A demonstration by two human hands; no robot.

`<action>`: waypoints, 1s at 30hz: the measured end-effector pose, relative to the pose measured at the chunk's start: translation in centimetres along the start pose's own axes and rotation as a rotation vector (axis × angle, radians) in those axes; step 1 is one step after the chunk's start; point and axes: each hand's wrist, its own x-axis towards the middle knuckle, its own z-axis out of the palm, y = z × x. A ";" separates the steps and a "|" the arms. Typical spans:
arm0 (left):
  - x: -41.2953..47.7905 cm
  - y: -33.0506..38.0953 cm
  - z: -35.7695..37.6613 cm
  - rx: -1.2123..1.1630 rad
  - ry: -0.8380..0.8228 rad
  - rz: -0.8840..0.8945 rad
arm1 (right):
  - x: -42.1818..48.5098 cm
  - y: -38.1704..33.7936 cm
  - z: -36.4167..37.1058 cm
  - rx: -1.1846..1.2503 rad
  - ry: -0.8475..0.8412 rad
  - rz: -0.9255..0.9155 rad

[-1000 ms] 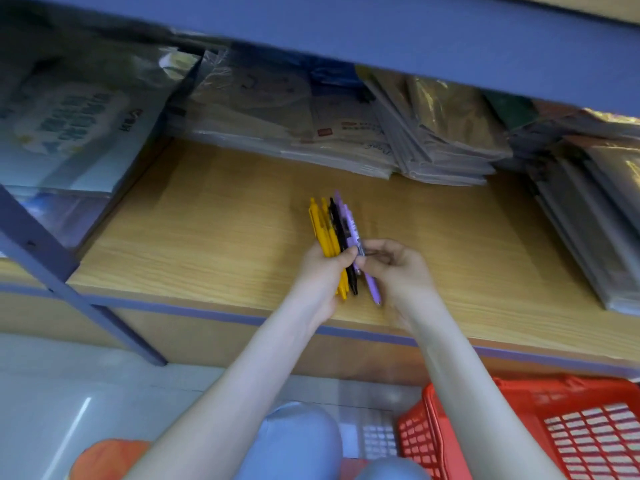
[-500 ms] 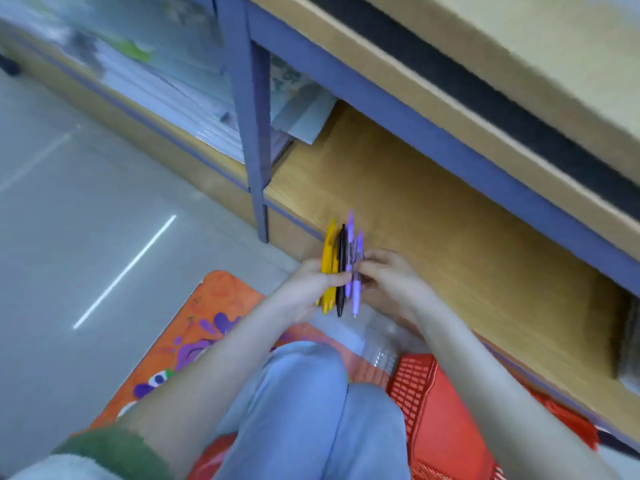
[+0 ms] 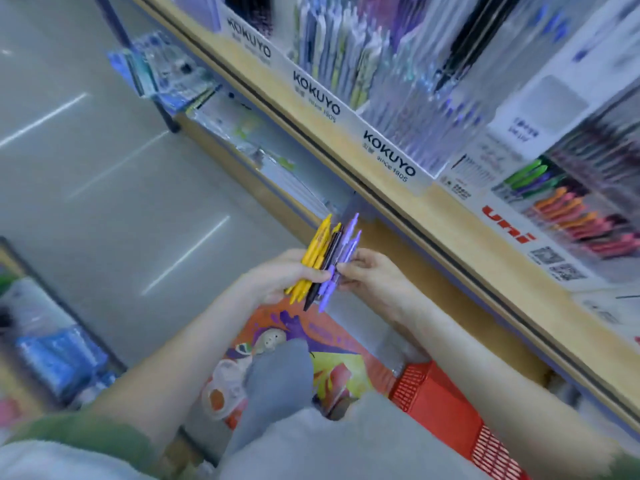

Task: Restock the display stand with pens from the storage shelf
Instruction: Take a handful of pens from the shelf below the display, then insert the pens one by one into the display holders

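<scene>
Pens (image 3: pixel 322 261) (light, stiff, slick) are just below the display stand (image 3: pixel 388 155), left hand (image 3: pixel 277 275) clamped mid-barrel, right hand (image 3: pixel 370 275) pinching the purple ones; prob. best gripped mid-barrel w/ the bundle squared.

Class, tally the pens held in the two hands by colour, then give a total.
Yellow pens: 3 (they overlap and blur, so possibly 2)
Black pen: 1
Purple pens: 2
Total: 6, gripped by the left hand and pinched by the right hand.
</scene>
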 end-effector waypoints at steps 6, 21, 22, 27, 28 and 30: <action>-7.0 8.9 -5.4 0.079 -0.067 0.161 | -1.1 -9.9 6.6 0.000 0.156 -0.147; -3.1 30.5 -14.8 0.035 -0.084 0.423 | 5.5 -31.0 3.1 -0.138 0.551 -0.641; -2.1 31.8 -14.9 0.047 -0.088 0.438 | 6.1 -31.8 1.7 -0.183 0.615 -0.661; 1.7 38.4 -15.2 0.103 -0.181 0.460 | 8.7 -35.3 -3.5 -0.295 0.852 -0.746; 2.3 39.4 -15.2 0.121 -0.201 0.456 | 9.1 -35.7 -4.2 -0.332 0.880 -0.739; 3.6 40.9 -15.2 0.109 -0.239 0.451 | 10.0 -36.0 -5.2 -0.386 0.923 -0.692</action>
